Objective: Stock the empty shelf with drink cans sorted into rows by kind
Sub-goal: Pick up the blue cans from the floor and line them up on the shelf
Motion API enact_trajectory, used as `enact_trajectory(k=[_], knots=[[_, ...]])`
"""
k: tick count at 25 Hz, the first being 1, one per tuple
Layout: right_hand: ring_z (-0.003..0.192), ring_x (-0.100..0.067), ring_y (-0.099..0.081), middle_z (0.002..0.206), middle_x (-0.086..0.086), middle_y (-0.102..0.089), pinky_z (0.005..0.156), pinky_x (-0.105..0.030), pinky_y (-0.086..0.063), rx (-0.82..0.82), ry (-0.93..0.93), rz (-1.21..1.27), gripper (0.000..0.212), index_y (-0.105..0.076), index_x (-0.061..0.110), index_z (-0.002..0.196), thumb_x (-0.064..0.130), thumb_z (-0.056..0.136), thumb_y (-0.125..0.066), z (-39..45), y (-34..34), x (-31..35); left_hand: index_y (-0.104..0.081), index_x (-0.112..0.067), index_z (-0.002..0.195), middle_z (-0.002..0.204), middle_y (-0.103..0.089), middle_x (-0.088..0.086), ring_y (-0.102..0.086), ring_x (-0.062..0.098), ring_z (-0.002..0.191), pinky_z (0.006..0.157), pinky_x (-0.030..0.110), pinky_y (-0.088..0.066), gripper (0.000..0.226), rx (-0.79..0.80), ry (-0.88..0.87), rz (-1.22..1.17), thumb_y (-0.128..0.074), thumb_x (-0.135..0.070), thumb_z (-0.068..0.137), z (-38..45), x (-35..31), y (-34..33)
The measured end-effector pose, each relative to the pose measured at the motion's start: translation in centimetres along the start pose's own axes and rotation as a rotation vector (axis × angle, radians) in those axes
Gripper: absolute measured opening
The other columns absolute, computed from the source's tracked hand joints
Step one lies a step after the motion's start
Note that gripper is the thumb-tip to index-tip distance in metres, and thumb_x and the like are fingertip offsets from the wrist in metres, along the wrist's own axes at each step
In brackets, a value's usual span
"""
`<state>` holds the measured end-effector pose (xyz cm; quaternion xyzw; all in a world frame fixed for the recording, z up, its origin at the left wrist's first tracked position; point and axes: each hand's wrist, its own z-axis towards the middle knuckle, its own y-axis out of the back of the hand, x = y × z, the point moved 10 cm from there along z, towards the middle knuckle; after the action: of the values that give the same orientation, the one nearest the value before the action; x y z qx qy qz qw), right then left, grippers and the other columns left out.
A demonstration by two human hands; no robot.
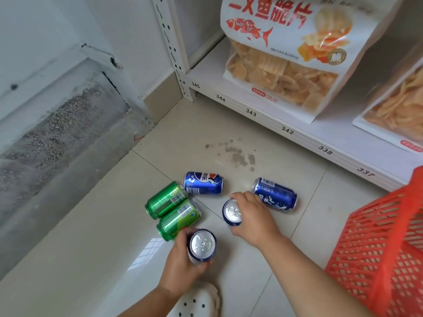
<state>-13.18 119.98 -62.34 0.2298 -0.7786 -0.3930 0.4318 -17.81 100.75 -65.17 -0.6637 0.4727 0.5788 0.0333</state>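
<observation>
Several drink cans lie on the tiled floor. My left hand [180, 264] grips a blue can [202, 245] with its silver top facing up at me. Wrapped around a second blue can [232, 212] is my right hand [254, 216]. Two green cans [164, 200] [178, 219] lie side by side on the floor to the left. A blue cola can [203, 183] lies beyond them, and another blue can [274, 194] lies just past my right hand. The white shelf [286, 131] runs along the upper right.
Large bags of chips [286, 53] stand on the shelf's lowest board, above numbered edge labels. A red plastic basket [384, 243] sits at the right. My white clog [196, 303] is at the bottom. A stain marks the floor near the shelf.
</observation>
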Motion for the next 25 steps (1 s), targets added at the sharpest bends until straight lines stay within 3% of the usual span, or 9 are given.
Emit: enact_trajectory(k=[3,6,10,13,15,20,25], knots=[[0.118,-0.021,-0.046,0.123,0.003,-0.052,0.099,-0.021,-0.033,-0.124,0.007,0.17,0.074,-0.047,0.019,0.129,0.02,0.061,-0.076,-1.7,-1.0,-1.2,-0.048,-0.03,0.111,0.113,-0.057,-0.019,-0.059,0.001,0.102,0.087,0.018,-0.047,0.065,0.02,0.003,-0.011,-0.083,-0.023,0.057,0.1,0.9,0.2],[0.119,-0.01,-0.045,0.125,0.011,-0.049,0.099,-0.012,-0.027,-0.229,-0.115,0.426,0.079,-0.045,0.017,0.132,0.014,0.062,-0.081,-2.7,-2.5,-3.1,-0.048,-0.034,0.112,0.114,-0.058,-0.021,-0.058,0.001,0.104,0.089,0.017,-0.046,0.067,0.005,0.029,-0.033,-0.083,-0.02,0.056,-0.1,2.0,0.6],[0.116,-0.011,-0.054,0.126,0.007,-0.057,0.099,-0.022,-0.04,-0.323,-0.267,0.69,0.076,-0.048,0.025,0.126,0.009,0.061,-0.083,-3.5,-4.8,-4.4,-0.046,-0.046,0.106,0.113,-0.057,-0.025,-0.056,-0.004,0.104,0.083,0.005,-0.043,0.072,-0.017,0.036,-0.036,-0.086,-0.015,0.056,-0.2,2.1,0.5],[0.11,-0.015,-0.058,0.116,0.007,-0.061,0.096,-0.027,-0.045,-0.379,-0.305,0.729,0.072,-0.052,0.029,0.118,0.005,0.057,-0.082,-3.8,-4.4,-4.4,-0.05,-0.036,0.11,0.112,-0.059,-0.023,-0.058,-0.002,0.103,0.089,0.016,-0.047,0.067,-0.013,0.053,-0.061,-0.085,-0.017,0.055,-0.2,1.4,0.5],[0.107,-0.018,-0.058,0.11,0.007,-0.061,0.093,-0.027,-0.045,-0.392,-0.333,0.74,0.071,-0.052,0.031,0.113,0.005,0.054,-0.081,-4.8,-3.3,-3.9,-0.051,-0.032,0.111,0.111,-0.061,-0.022,-0.06,-0.001,0.101,0.09,0.015,-0.047,0.065,-0.011,0.08,-0.065,-0.082,-0.022,0.054,-0.7,0.2,1.1],[0.103,-0.022,-0.056,0.107,0.009,-0.053,0.091,-0.031,-0.046,-0.376,-0.391,0.746,0.07,-0.054,0.028,0.115,0.01,0.052,-0.079,-11.3,3.3,-0.3,-0.05,-0.032,0.109,0.111,-0.063,-0.012,-0.059,0.001,0.102,0.087,0.009,-0.043,0.066,0.015,0.108,-0.015,-0.087,-0.013,0.058,-5.4,-8.5,5.4],[0.106,-0.022,-0.056,0.108,0.008,-0.053,0.093,-0.037,-0.048,-0.363,-0.428,0.771,0.073,-0.055,0.023,0.118,0.015,0.051,-0.082,-18.0,14.0,4.9,-0.051,-0.026,0.113,0.11,-0.061,-0.013,-0.057,-0.001,0.102,0.086,0.004,-0.04,0.064,0.097,0.08,0.081,-0.087,-0.022,0.06,-10.4,-21.1,10.5]])
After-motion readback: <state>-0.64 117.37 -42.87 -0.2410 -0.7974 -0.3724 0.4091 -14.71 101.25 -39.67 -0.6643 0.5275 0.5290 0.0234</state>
